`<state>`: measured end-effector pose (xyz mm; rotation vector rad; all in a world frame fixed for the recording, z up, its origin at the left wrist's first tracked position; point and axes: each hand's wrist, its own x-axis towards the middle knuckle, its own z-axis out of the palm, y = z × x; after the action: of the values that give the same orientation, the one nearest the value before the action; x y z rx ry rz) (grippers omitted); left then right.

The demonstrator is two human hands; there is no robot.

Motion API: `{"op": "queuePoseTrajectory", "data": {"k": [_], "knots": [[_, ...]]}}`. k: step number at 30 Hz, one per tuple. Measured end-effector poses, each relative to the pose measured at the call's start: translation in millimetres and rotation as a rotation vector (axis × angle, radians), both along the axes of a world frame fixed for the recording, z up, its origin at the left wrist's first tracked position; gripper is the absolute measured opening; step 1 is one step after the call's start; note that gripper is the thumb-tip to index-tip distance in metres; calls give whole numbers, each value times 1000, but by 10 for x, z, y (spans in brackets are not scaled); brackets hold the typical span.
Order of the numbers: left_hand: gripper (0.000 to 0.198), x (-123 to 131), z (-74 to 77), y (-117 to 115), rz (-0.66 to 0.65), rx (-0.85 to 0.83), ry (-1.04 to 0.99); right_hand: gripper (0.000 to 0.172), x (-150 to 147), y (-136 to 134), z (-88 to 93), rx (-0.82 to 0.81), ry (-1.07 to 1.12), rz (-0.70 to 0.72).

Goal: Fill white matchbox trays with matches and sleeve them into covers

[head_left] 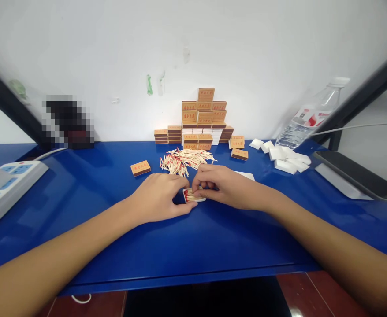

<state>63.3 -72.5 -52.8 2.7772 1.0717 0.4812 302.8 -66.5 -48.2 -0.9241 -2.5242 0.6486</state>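
Observation:
My left hand (pixel 160 196) grips a small white matchbox tray (pixel 201 200) between thumb and fingers, on the blue table. Red-tipped matches (pixel 189 194) lie inside the tray, their heads toward the left. Over its right part, my right hand (pixel 218 187) is closed, thumb and fingertips at the matches; whether it pinches any is hidden. Just behind both hands spreads a loose pile of matches (pixel 187 159). One matchbox (pixel 140 168) lies left of that pile, and another matchbox (pixel 240 154) lies to its right.
Against the wall stands a stack of matchboxes (pixel 204 116). White trays (pixel 288 157) lie scattered at the right, near a plastic bottle (pixel 307 116) and a phone (pixel 362 174). A power strip (pixel 15 180) sits at the left. The blue table's (pixel 187 275) front edge runs below my arms.

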Motion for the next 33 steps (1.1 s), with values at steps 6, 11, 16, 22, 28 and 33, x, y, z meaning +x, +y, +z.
{"op": "queuePoseTrajectory", "data": {"k": [6, 11, 16, 22, 28, 33], "knots": [[34, 5, -5, 9, -9, 7, 4, 10, 22, -18, 61, -20, -20, 67], [33, 6, -2, 15, -14, 7, 6, 12, 9, -35, 60, 25, -29, 47], [33, -5, -2, 13, -14, 4, 8, 10, -29, -44, 32, 28, -10, 17], [34, -5, 3, 7, -13, -1, -4, 10, -31, -51, 28, -22, 2, 48], [36, 0, 2, 11, -23, 6, -11, 11, -3, -34, 16, -24, 16, 80], [35, 3, 8, 4, -21, 4, -7, 12, 0, -29, 46, -31, -6, 90]]}}
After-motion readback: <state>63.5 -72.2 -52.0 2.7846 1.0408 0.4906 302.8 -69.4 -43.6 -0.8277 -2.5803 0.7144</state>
